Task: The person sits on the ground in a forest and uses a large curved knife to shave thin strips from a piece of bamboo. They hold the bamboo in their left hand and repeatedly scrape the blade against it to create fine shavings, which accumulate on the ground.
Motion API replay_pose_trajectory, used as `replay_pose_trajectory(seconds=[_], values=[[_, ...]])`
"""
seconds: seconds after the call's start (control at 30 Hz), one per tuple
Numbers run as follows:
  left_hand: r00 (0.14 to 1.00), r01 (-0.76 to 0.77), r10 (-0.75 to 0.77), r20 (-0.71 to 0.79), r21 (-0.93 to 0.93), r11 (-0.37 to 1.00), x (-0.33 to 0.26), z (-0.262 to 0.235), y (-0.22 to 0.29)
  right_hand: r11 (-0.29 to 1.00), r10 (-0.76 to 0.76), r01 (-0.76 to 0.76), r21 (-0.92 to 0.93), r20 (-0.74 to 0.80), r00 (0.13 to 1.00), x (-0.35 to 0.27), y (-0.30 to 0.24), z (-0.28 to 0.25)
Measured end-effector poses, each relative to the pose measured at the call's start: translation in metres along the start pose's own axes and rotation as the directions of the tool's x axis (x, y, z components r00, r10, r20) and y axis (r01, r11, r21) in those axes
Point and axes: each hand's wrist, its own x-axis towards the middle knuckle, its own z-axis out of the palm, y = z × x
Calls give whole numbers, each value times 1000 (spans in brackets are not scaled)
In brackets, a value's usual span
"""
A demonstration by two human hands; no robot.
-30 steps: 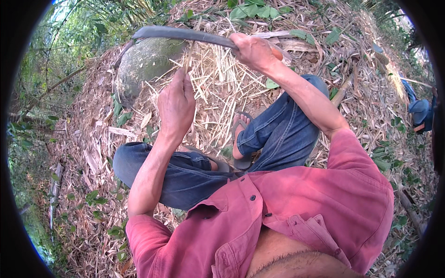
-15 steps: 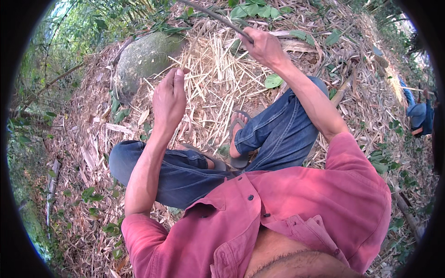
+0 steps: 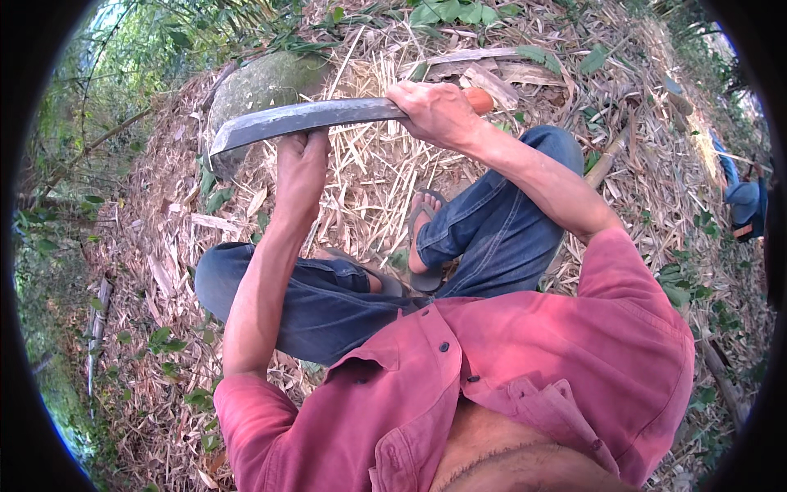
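My right hand [image 3: 438,113] is shut on the orange handle [image 3: 482,100] of a long machete. Its grey curved blade [image 3: 303,119] lies level and points left, above the straw-covered ground. My left hand [image 3: 302,168] is raised just under the middle of the blade, its fingers reaching up to the blade's lower edge. The fingertips are hidden behind the blade, so whether they pinch anything is unclear. I sit on the ground in jeans, with one sandalled foot [image 3: 425,246] below the hands.
A mossy round rock [image 3: 262,82] sits behind the blade tip. Dry bamboo husks and straw [image 3: 369,189] cover the slope. A bamboo stalk [image 3: 608,160] lies right of my knee. Another person in blue [image 3: 744,205] is at the right edge. Green undergrowth is on the left.
The machete swung up and away half a second ago, then came down lower and closer; its blade now rests level just above my left hand, which stayed raised.
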Motion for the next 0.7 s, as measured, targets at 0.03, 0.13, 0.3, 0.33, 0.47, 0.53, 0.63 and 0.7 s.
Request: replay_pose_trajectory(seconds=[0.03,0.13,0.3,0.33,0.47,0.53,0.63,0.7], values=[[1000,-13,13,10,-2,1000,0,1,1,1000,8,-8,-12,-5,1000,1,2,0],[998,-53,53,42,0,999,-3,5,3,999,35,-36,-26,-12,999,-3,8,3],[995,-76,76,64,-1,997,-5,8,3,996,83,-83,-19,0,997,-2,18,11],[996,-56,58,73,-21,998,-7,7,4,996,88,-88,-23,3,996,-2,20,12],[997,-47,49,64,-23,999,-10,2,7,987,137,-140,-77,-47,989,3,32,12],[996,-39,40,82,-21,999,-15,0,6,967,248,-243,-77,50,968,5,40,9],[993,-30,32,110,-17,999,-19,-3,6,954,265,-256,-159,38,964,2,66,9],[991,-26,28,130,-19,999,-22,-3,7,919,381,-363,-156,109,918,2,78,9]])
